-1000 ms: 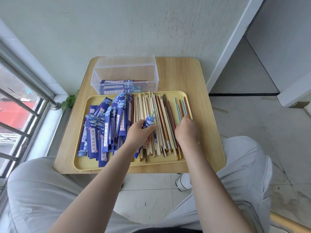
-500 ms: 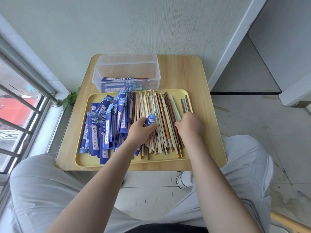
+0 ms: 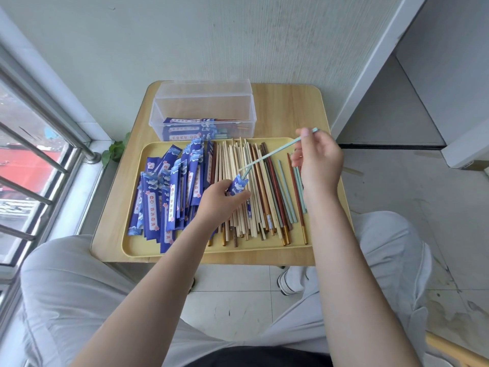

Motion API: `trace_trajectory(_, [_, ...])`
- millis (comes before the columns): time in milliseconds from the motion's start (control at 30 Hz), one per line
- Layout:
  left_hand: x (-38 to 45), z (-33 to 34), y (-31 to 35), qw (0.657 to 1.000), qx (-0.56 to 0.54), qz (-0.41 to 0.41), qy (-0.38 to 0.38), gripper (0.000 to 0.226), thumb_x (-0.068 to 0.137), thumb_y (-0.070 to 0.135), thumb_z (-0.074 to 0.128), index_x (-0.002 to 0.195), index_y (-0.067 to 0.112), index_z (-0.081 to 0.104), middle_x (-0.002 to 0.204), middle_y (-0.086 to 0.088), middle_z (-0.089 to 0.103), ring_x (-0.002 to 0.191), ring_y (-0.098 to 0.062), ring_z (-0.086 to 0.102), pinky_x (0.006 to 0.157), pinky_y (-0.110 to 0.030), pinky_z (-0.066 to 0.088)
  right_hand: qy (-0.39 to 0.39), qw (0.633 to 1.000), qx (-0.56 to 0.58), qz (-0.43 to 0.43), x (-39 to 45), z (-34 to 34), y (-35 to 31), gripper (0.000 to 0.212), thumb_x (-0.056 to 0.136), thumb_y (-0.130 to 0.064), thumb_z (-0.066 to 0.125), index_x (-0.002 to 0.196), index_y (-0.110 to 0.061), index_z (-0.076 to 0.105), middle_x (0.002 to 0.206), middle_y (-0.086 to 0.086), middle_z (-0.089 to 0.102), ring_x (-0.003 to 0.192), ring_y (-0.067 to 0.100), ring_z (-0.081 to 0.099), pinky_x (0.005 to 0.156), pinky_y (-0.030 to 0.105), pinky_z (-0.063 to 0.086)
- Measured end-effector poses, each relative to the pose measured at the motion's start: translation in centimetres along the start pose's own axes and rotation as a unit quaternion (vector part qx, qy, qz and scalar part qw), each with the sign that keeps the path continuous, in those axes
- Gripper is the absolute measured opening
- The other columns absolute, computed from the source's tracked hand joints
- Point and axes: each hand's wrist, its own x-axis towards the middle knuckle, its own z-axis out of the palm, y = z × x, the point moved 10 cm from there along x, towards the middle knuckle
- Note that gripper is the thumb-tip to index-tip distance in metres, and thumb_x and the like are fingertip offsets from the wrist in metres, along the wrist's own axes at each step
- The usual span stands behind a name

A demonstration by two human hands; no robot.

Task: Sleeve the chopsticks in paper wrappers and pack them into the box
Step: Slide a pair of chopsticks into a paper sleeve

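Observation:
My left hand (image 3: 221,198) grips a blue paper wrapper (image 3: 239,186) over the chopstick pile, and a light teal chopstick tip sticks out of its mouth. My right hand (image 3: 318,161) pinches another light teal chopstick (image 3: 275,152) by its upper end, held above the tray. Its lower tip points down at the wrapper's mouth. Loose chopsticks (image 3: 254,192) in cream, brown, red and teal lie on the yellow tray (image 3: 135,241). A heap of blue wrappers (image 3: 169,192) fills the tray's left half. The clear plastic box (image 3: 202,109) behind the tray holds a few sleeved pairs.
The tray and box sit on a small wooden table (image 3: 288,107) against a white wall. A window with metal bars (image 3: 39,152) is on the left. My knees in grey trousers flank the table's near edge. Tiled floor spreads to the right.
My right hand has lifted off the pile with a teal chopstick and swung it up and right, aiming its tip at the wrapper. My left hand keeps its hold on the wrapper.

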Motion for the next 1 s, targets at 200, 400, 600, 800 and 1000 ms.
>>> trace_trajectory(200, [-0.5,0.0,0.2,1.000,0.016,0.002,-0.013,0.024,0.090,0.030,0.072,0.087,0.008,0.064,0.061,0.001,0.051,0.054,-0.015,0.045,0.054,-0.032,0.040,0.011,0.996,0.067,0.052,0.1,-0.2,2.0,0.024,0.104,-0.020,0.051,0.085,-0.012,0.063,0.068,0.004,0.065,0.056,0.018,0.062,0.059,0.031,0.054])
trace_trajectory(400, [-1.3,0.6,0.9,0.998,0.021,0.017,-0.060,0.021,0.089,0.022,0.072,0.075,0.012,0.060,0.054,0.007,0.045,0.044,-0.006,0.038,0.047,-0.021,0.035,0.008,0.997,0.034,0.069,-0.2,0.3,3.4,0.019,0.103,-0.016,0.053,0.089,-0.008,0.062,0.063,-0.001,0.064,0.054,0.014,0.061,0.058,0.031,0.054])
trace_trajectory(600, [-1.7,1.6,2.7,0.995,0.045,0.049,-0.076,0.027,0.091,0.028,0.070,0.072,0.016,0.056,0.056,0.006,0.043,0.046,-0.008,0.034,0.050,-0.024,0.033,-0.034,0.998,-0.039,0.032,-1.7,2.8,4.0,0.014,0.095,-0.011,0.065,0.106,-0.015,0.058,0.084,0.002,0.074,0.067,0.008,0.069,0.066,0.028,0.056])
trace_trajectory(800, [-0.7,-0.4,3.6,0.994,0.095,0.057,-0.007,0.035,0.095,0.037,0.065,0.069,0.019,0.049,0.055,0.006,0.041,0.048,-0.011,0.034,0.054,-0.030,0.031,-0.136,0.983,-0.122,0.027,-3.5,6.2,5.3,0.012,0.099,-0.028,0.061,0.097,-0.020,0.070,0.085,-0.009,0.072,0.081,0.006,0.070,0.073,0.028,0.058])
trace_trajectory(1000, [0.0,-2.5,4.9,0.980,0.168,0.099,0.023,0.048,0.084,0.057,0.070,0.090,0.011,0.059,0.063,0.004,0.048,0.055,-0.012,0.041,0.054,-0.029,0.034,-0.195,0.972,-0.103,0.082,-2.7,7.3,5.7,0.005,0.095,-0.012,0.066,0.100,-0.014,0.068,0.086,0.003,0.074,0.068,0.017,0.073,0.065,0.033,0.062])
